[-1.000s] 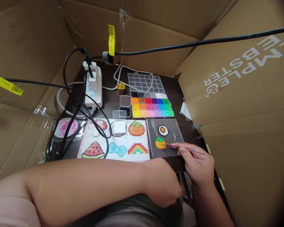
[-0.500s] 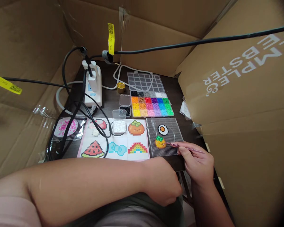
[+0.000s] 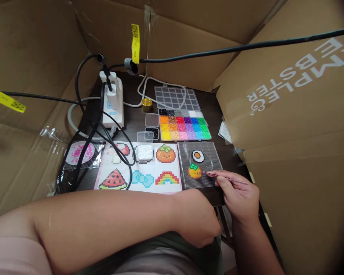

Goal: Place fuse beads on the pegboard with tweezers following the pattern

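1. The left hand (image 3: 199,221) is curling in near the person's lap. Its fingers are hiding, so I cannot tell if it is holding anything. It is staying where it was a second ago.
2. The right hand (image 3: 240,196) is pinching thin pink tweezers (image 3: 226,178), fingers closing snugly around them. It is hardly moving from before.
3. The tweezers' tip is pointing at the right side of the orange bead fruit (image 3: 193,173), just as earlier. The tip is looking too small to tell if it is gripping a bead.
4. The bead fruit is sitting on the clear peg board (image 3: 203,183), in front of a bead egg (image 3: 198,156).
5. Left of the board, a picture sheet (image 3: 166,167) is lying flat, with white beads (image 3: 145,152) resting on it in a little box.
6. Farther back, a bead tray (image 3: 186,140) is showing many colors.
7. Behind that, a gold tin (image 3: 146,104) is standing near a clear lid (image 3: 176,97).
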Motion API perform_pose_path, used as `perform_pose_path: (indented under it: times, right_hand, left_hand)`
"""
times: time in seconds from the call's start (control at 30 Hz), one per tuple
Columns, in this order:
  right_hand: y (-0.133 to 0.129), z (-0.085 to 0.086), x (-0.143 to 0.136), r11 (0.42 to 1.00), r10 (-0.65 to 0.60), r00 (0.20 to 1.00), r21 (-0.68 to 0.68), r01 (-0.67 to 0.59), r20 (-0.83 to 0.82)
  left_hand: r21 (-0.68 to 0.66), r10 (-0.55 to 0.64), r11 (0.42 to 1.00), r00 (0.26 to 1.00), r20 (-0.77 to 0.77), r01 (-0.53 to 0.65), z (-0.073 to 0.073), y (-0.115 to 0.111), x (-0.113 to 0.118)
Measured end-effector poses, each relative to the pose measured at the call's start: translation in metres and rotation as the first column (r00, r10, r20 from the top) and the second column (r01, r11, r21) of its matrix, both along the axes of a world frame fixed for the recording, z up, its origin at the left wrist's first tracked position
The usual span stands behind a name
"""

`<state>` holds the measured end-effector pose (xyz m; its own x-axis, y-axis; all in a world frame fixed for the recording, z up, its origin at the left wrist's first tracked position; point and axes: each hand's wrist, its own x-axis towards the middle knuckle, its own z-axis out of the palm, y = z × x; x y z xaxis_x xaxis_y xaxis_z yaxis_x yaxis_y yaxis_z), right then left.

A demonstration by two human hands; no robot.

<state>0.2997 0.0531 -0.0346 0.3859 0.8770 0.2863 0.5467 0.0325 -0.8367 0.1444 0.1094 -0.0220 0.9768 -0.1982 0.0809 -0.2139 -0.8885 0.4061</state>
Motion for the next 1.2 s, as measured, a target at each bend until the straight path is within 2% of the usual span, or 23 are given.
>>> perform_pose_path:
  times: [0.27, 0.5, 0.83, 1.2]
  right_hand:
    - [0.0, 0.001, -0.001, 1.0, -0.011, 1.0, 0.004, 0.011, 0.002]
    - [0.0, -0.002, 0.002, 0.998, -0.015, 0.999, 0.056, 0.017, -0.032]
    - [0.0, -0.002, 0.0, 1.0, 0.007, 1.0, 0.025, -0.007, -0.002]
    - [0.001, 0.001, -0.001, 1.0, 0.014, 1.0, 0.027, -0.015, 0.015]
  left_hand:
    - [-0.012, -0.006, 1.0, 0.999, 0.034, 0.006, -0.003, -0.002, 0.0]
    - [0.009, -0.019, 1.0, 1.0, -0.01, 0.019, -0.001, 0.0, 0.0]
    - [0.015, -0.035, 0.999, 0.996, -0.077, 0.036, 0.006, 0.001, -0.001]
    - [0.019, -0.027, 0.999, 0.998, -0.064, 0.028, 0.004, 0.0, 0.0]
